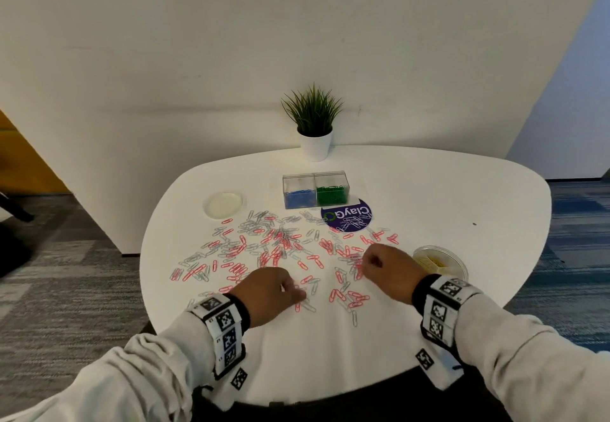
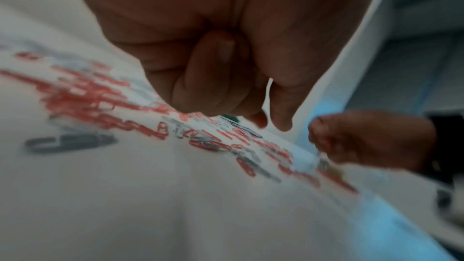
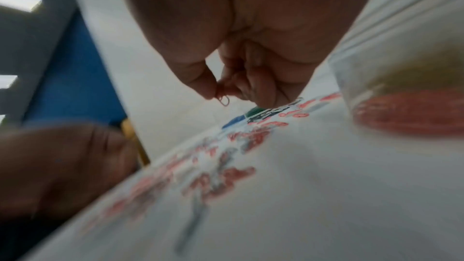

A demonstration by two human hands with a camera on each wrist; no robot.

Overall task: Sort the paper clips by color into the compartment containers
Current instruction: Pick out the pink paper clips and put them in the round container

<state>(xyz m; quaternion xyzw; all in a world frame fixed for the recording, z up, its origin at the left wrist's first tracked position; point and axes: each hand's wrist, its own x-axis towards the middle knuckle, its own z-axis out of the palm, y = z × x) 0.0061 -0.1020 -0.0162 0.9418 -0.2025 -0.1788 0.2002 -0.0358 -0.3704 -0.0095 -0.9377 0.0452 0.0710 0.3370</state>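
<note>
Head view shows red and silver paper clips point(image 1: 274, 250) scattered across the middle of the white table point(image 1: 445, 197), from about nine o'clock round to three. Right hand point(image 1: 386, 271) hangs just over the spread at about four o'clock; the right wrist view shows its thumb and forefinger pinching a red clip point(image 3: 223, 96), the other fingers curled in. Left hand point(image 1: 269, 294) is low over the clips at six o'clock, fingers curled under; whether it holds anything I cannot tell, as its wrist view is blurred.

Clips like these should be light, stiff wire, slick on a smooth top and apt to hook into one another, so a fingertip pinch across one loop end seems the surest hold, lifting clear of neighbours.

At twelve o'clock stands a clear two-part box point(image 1: 315, 189) with blue clips in the left part and green in the right. A round tub point(image 1: 440, 264) with yellow clips sits at three o'clock, just beside the right wrist. A shallow white dish point(image 1: 224, 205) lies at ten, a purple sticker point(image 1: 346, 218) near the box, a potted plant point(image 1: 313, 124) behind. Tangled clips themselves look the main hindrance.
</note>
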